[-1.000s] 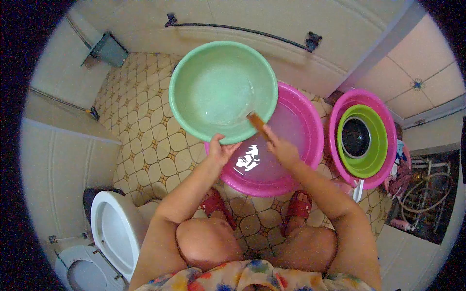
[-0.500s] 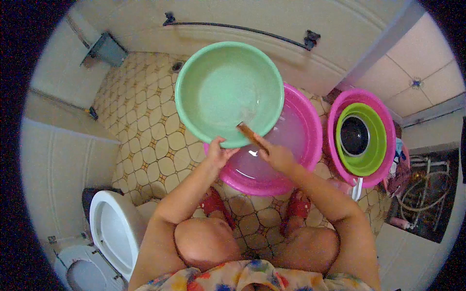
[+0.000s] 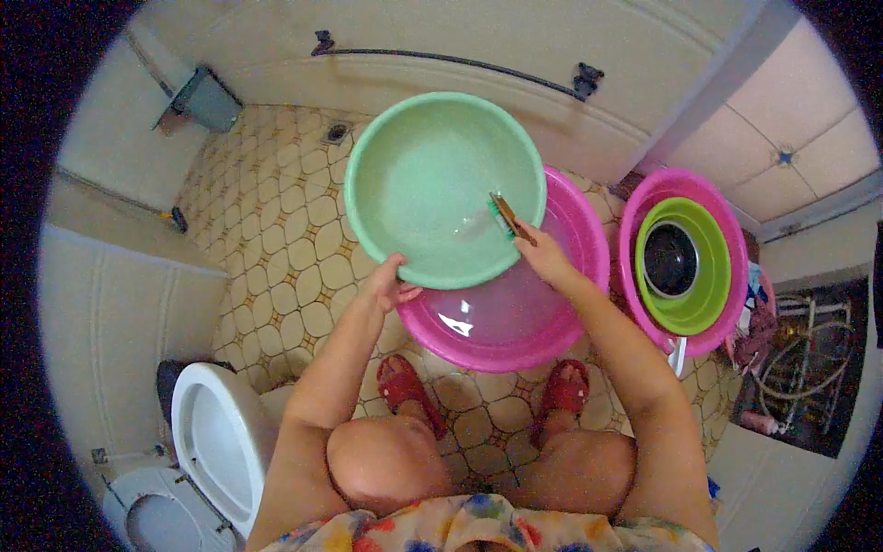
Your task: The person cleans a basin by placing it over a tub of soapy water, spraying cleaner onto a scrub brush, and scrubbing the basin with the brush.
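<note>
A mint green basin is held above a large pink basin that has cloudy water in it. My left hand grips the green basin's lower left rim, thumb on top and fingers beneath. In my right hand is a wooden brush with green bristles, its head inside the green basin near the right wall. Some wet shine shows on the basin's inner surface by the bristles. The fingers of my right hand are closed round the brush's near end.
At the right, a second pink basin holds a lime green basin and a dark-bottomed bowl. Cloths lie beside them. A toilet stands at lower left, a grey bin at upper left, and a rail runs along the wall.
The green basin has shifted right and slightly down, with my left hand moving along its rim. The brush has gone from the lower rim to the right inner wall, and its bristles now show.
</note>
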The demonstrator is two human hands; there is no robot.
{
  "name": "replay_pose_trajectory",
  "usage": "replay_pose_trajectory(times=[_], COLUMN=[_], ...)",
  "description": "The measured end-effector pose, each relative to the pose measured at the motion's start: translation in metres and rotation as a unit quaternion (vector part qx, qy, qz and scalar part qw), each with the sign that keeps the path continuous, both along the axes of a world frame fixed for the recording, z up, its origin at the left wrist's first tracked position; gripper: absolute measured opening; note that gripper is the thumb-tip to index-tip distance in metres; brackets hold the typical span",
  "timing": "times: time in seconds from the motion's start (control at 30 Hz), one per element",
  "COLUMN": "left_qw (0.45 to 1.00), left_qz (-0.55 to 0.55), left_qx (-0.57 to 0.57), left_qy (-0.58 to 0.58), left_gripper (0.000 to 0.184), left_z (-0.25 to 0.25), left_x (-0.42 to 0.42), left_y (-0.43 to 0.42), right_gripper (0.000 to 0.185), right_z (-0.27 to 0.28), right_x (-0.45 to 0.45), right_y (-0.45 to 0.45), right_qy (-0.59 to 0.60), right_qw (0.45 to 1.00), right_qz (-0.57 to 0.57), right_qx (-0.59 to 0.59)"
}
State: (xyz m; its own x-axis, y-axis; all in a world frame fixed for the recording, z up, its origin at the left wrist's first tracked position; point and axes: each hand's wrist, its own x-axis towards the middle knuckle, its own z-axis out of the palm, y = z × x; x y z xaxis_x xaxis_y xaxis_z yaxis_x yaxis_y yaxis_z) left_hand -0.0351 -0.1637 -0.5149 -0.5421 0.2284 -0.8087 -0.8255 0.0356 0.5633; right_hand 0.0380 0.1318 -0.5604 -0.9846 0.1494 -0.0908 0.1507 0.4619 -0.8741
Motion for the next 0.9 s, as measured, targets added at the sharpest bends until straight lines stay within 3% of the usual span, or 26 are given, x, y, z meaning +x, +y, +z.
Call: replay_pose_trajectory(times=[0.13,0.2,0.3,0.47,0.6,0.7,0.77,0.8,0.9], left_qw=[0.995,0.982,0.959,0.961,0.949,0.952,0.974,0.983,0.989], left_qz=[0.061,0.111,0.123,0.094,0.125,0.104,0.096,0.092,0.063], left_qx=[0.073,0.146,0.218,0.257,0.280,0.283,0.203,0.162,0.120], left_qy=[0.024,0.049,0.130,-0.034,-0.069,-0.053,-0.015,0.004,0.059], left_gripper=[0.051,0.051,0.048,0.051,0.054,0.060,0.059,0.058,0.056], left_z=[-0.020,-0.042,-0.057,-0.056,-0.051,-0.064,-0.051,-0.044,-0.035], left_x=[0.002,0.003,0.019,0.045,0.041,0.041,0.043,0.046,0.049], left_y=[-0.003,-0.006,0.014,0.037,0.040,0.036,0.038,0.037,0.036], right_gripper=[0.047,0.050,0.044,0.026,0.033,0.043,0.044,0.045,0.049], right_z=[0.011,0.020,0.008,0.006,0.011,0.023,0.058,0.069,0.058], right_x=[-0.001,0.001,0.003,0.002,0.009,0.015,0.019,0.020,0.013], right_y=[-0.005,-0.010,-0.018,-0.026,-0.034,-0.035,-0.028,-0.024,-0.011], right_qy=[-0.140,-0.214,-0.207,-0.287,-0.336,-0.348,-0.247,-0.190,-0.204], right_qw=[0.980,0.941,0.911,0.869,0.858,0.904,0.960,0.963,0.942], right_qz=[-0.043,-0.074,-0.103,-0.129,-0.085,0.005,0.125,0.182,0.069], right_qx=[-0.135,-0.252,-0.340,-0.382,-0.380,-0.250,-0.045,0.059,0.256])
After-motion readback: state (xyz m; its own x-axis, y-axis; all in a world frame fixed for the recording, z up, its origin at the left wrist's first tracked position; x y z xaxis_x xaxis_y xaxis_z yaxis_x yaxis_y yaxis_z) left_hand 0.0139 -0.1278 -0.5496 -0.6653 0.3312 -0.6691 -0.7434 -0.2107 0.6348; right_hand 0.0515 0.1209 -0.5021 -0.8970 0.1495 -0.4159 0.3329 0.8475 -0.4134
